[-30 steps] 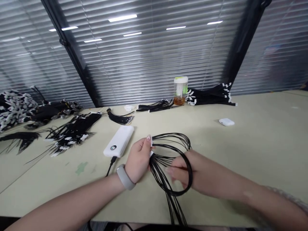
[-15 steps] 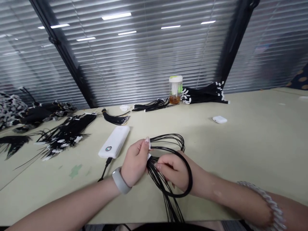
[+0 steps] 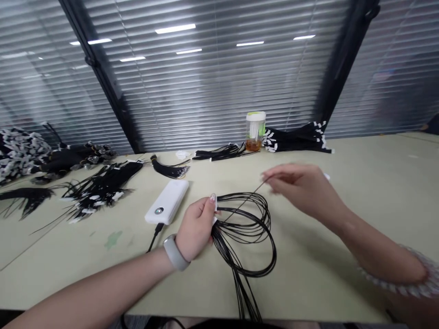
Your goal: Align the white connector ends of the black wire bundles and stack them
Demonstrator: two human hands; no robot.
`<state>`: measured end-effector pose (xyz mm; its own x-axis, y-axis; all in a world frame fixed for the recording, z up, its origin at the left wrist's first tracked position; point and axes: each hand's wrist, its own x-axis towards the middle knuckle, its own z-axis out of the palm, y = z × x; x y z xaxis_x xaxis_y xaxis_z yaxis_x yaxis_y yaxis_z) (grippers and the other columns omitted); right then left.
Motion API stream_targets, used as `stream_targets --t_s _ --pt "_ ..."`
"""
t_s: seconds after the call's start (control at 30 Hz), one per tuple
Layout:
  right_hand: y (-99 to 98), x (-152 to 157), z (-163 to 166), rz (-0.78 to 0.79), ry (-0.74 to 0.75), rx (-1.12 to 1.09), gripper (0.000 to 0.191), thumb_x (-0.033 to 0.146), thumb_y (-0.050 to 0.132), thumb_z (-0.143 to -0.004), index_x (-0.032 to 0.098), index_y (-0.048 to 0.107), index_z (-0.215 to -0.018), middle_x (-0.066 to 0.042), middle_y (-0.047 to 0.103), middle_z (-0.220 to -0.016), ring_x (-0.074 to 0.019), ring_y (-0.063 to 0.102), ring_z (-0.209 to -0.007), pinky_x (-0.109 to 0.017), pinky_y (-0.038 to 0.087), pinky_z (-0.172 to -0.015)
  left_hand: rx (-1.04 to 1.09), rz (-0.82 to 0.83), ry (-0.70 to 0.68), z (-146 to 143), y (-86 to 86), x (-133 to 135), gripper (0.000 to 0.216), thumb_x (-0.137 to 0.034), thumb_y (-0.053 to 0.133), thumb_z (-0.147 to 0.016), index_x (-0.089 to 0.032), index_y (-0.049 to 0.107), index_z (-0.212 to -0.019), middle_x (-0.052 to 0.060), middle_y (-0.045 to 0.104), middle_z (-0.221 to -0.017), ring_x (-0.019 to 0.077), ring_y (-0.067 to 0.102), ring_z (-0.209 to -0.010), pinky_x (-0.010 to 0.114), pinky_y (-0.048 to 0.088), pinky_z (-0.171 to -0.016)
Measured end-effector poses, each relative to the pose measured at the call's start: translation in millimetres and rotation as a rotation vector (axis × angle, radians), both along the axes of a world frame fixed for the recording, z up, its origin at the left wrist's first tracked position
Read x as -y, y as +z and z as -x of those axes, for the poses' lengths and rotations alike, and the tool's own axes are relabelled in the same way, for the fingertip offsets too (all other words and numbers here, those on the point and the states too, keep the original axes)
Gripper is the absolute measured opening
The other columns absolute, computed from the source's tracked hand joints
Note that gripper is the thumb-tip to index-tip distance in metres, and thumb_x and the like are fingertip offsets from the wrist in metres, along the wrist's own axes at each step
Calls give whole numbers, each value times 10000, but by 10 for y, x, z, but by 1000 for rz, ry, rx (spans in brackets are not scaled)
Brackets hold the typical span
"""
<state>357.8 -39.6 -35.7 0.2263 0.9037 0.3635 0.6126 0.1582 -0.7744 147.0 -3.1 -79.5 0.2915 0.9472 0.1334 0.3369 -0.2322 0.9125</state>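
Note:
My left hand (image 3: 196, 227) is closed on a bundle of thin black cords (image 3: 247, 228), pinching them together where they cross. The cords loop out to the right on the pale green table (image 3: 360, 201) and trail down over its near edge. My right hand (image 3: 302, 187) is raised above and to the right of the loops, fingers pinched on a single black cord (image 3: 245, 199) that runs taut from the bundle up to its fingertips. A grey band sits on my left wrist.
A white power bank (image 3: 168, 201) with a black cable lies just left of my left hand. Heaps of black cords with white tags (image 3: 99, 187) cover the left side. At the back stand a clear jar with a green lid (image 3: 255, 131) and more tagged cords (image 3: 298, 137).
My right hand has left the loops, lifted up and to the right, and drawn one cord out of the bundle. My left hand has kept its grip in place.

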Motion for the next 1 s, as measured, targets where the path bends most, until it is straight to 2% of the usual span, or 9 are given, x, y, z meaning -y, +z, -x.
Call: stream_targets --t_s 0.1,0.13,0.2,0.3,0.37,0.47,0.7,0.83,1.0 --pt "-5 -9 15 -210 45 -518 194 259 613 -715 209 645 -899 -26 642 -940 -143 597 -879 -279 471 -819 -7 -39 -13 5 -17 8 429 -513 326 -834 -174 448 -602 -61 331 -428 85 337 -359 210 283 -366" --pt "-10 -10 27 -232 86 -665 172 261 610 -727 198 635 -884 -21 640 -903 -127 598 -857 -285 464 -850 -7 -59 -18 6 -22 9 429 -502 326 -838 -170 444 -593 -54 341 -447 86 342 -390 211 294 -390" --pt "-20 -9 51 -206 138 -811 151 291 586 -764 186 610 -869 22 595 -681 -69 575 -628 -286 487 -816 -6 -73 -31 7 -31 10 426 -483 323 -848 -166 434 -585 -43 357 -481 90 346 -440 216 304 -430" --pt "-37 2 97 1 193 -642 270 348 540 -803 206 536 -1033 82 444 -447 -54 444 -399 -236 499 -558 0 -60 -44 12 -44 8 420 -484 318 -850 -169 424 -594 -40 359 -499 97 346 -466 222 302 -448" --pt "-57 8 142 175 285 -430 268 333 518 -812 192 519 -1039 48 513 -490 -77 488 -433 -209 442 -474 18 -68 -52 13 -48 6 413 -487 323 -847 -171 421 -599 -37 373 -513 101 351 -477 224 306 -456" --pt "-116 15 224 285 371 -186 129 261 490 -806 151 556 -811 -14 596 -679 -78 538 -546 -207 424 -533 46 -67 -81 11 -44 7 394 -479 336 -844 -176 411 -604 -33 397 -529 103 353 -479 226 316 -461" --pt "-256 70 376 154 322 129 231 342 521 -781 154 535 -648 42 455 -510 -59 374 -480 -190 275 -449 28 -127 -117 20 -38 40 377 -439 329 -858 -177 391 -594 -24 416 -539 102 369 -496 225 331 -475" --pt "-220 133 411 57 330 183 240 297 485 -812 153 550 -632 29 485 -535 -65 399 -501 -195 291 -475 23 -156 -121 30 -32 56 361 -417 330 -861 -178 400 -599 -27 411 -519 104 370 -489 223 328 -470" --pt "-128 205 416 -104 266 151 183 262 472 -824 158 559 -702 18 526 -586 -70 428 -532 -192 317 -498 7 -173 -115 25 -21 55 360 -414 323 -860 -178 397 -597 -26 410 -533 105 366 -490 227 324 -471"
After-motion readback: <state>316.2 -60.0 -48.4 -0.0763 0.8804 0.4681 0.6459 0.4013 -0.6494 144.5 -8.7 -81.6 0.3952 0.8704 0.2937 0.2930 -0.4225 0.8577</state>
